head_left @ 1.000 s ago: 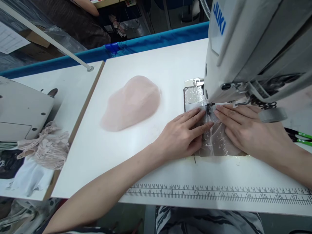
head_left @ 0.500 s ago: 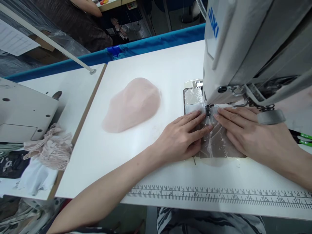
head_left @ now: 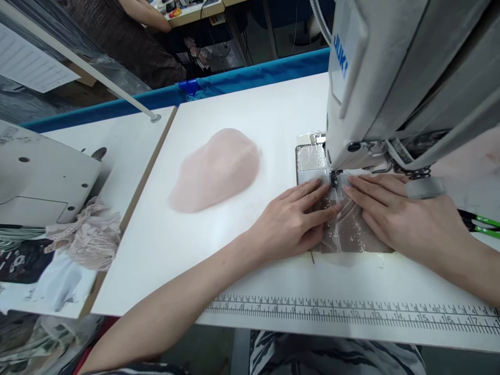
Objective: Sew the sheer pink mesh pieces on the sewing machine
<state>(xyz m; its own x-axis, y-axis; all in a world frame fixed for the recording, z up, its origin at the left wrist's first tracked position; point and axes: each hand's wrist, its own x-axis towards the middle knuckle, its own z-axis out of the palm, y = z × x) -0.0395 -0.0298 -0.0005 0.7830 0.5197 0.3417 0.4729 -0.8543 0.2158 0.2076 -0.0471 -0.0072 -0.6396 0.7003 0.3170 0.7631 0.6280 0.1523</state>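
A white sewing machine [head_left: 361,99] stands over the right part of the table, its presser foot [head_left: 334,179] low between my hands. My left hand [head_left: 295,221] lies flat just left of the foot, fingers stretched out. To the right of it, my right hand [head_left: 402,211] also rests flat with fingers extended, partly behind a round knob. Both press on thin, see-through material [head_left: 341,234] over the shiny machine bed; its outline is hard to make out. Left of my hands lies a sheer pale pink fabric piece [head_left: 219,172].
A printed ruler [head_left: 336,312] runs along the table's front edge. Green-and-black handles [head_left: 482,224] show at far right. On the left are another machine [head_left: 42,177] and a bundle of pinkish trim [head_left: 96,237]. Behind the blue cloth edge [head_left: 258,70], another person's arm [head_left: 144,13] shows.
The whole view has shifted slightly. My hands keep nearly the same places beside the presser foot, and the pink fabric piece lies where it was.
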